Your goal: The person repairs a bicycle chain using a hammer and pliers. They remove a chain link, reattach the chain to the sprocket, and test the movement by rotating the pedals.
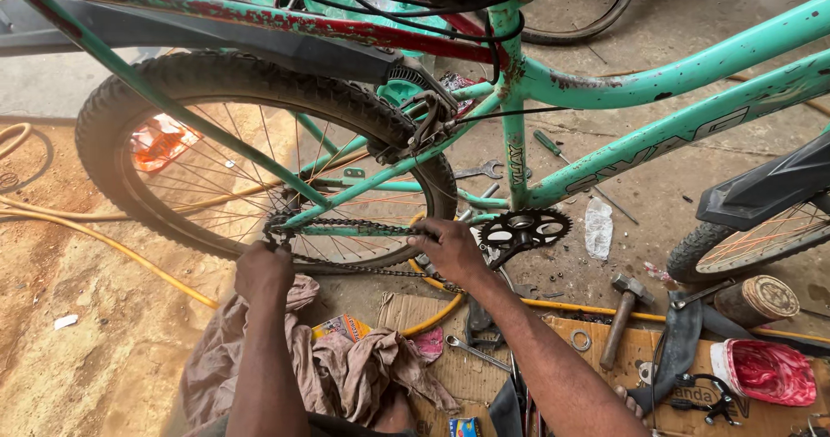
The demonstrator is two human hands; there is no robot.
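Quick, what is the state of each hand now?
Left hand: closed at the rear sprocket end of the chain; exact grip cannot be told.
Right hand: fingers curled on the chain, near the chainring.

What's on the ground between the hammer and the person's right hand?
In the head view, a yellow hose crosses the bare floor between the hammer and the right hand; a washer lies beside the hammer.

Soft, even daylight fills the scene, brightest on the sandy ground (78, 333) at left, where an orange scrap (160, 139) behind the rear wheel (259, 156) glares. Shadows are faint. Focus is sharp throughout; the frame edges seem slightly bowed, perhaps from the wide lens.
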